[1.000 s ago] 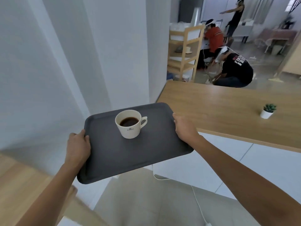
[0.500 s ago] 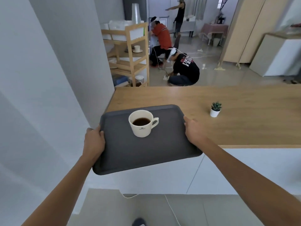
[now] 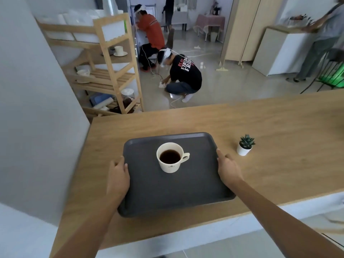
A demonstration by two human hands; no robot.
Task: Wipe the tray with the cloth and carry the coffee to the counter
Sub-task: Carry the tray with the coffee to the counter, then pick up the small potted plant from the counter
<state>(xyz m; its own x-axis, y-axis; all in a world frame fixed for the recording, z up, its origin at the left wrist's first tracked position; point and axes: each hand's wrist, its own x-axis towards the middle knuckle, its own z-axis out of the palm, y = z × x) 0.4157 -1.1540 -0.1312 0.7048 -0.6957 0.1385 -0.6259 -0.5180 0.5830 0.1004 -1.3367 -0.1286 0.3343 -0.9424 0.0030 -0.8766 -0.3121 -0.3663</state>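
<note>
Your left hand (image 3: 118,175) and right hand (image 3: 228,169) each close a grip on the tray (image 3: 167,190) edges, keeping the coffee cup (image 3: 170,160) level between them over the table (image 3: 279,146)

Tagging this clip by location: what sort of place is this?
Probably a café-style training or mock-up room: a wooden serving counter, a shelf rack holding cups, and a tray with coffee.
</note>
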